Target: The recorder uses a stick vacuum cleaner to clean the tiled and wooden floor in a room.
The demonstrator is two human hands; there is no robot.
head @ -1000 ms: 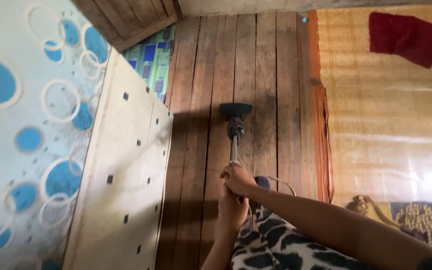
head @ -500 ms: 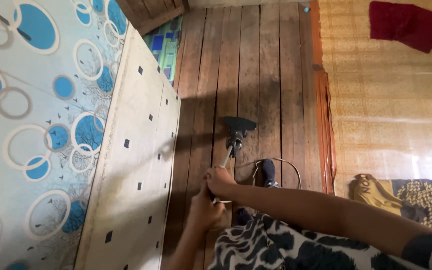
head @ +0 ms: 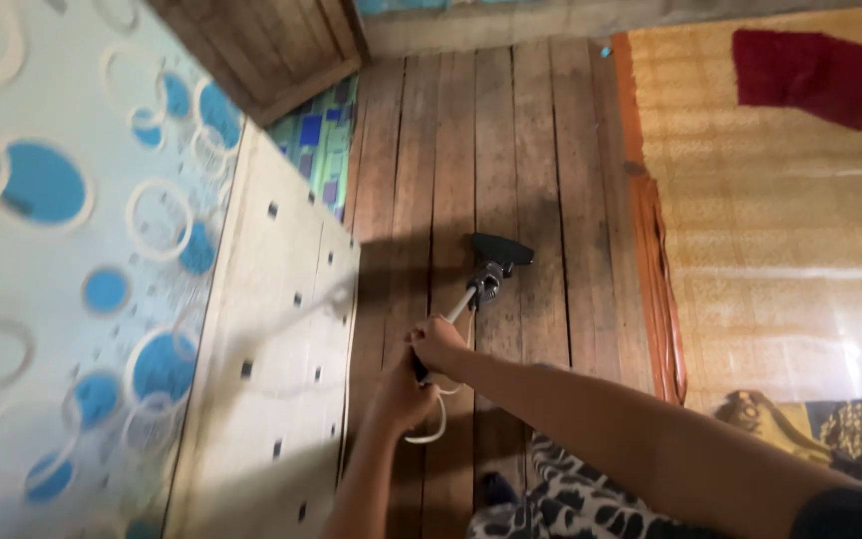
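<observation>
I see one vacuum wand, silver with a black head; my left hand and right hand both grip it.

Blue circles are dotting the pale mattress; a red cloth is lying on the yellow woven mat; the vacuum head is showing black on brown floorboards.

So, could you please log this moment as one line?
both hands grip vacuum wand | black floor head on plank floor | mattress beside | white cord hangs
</observation>
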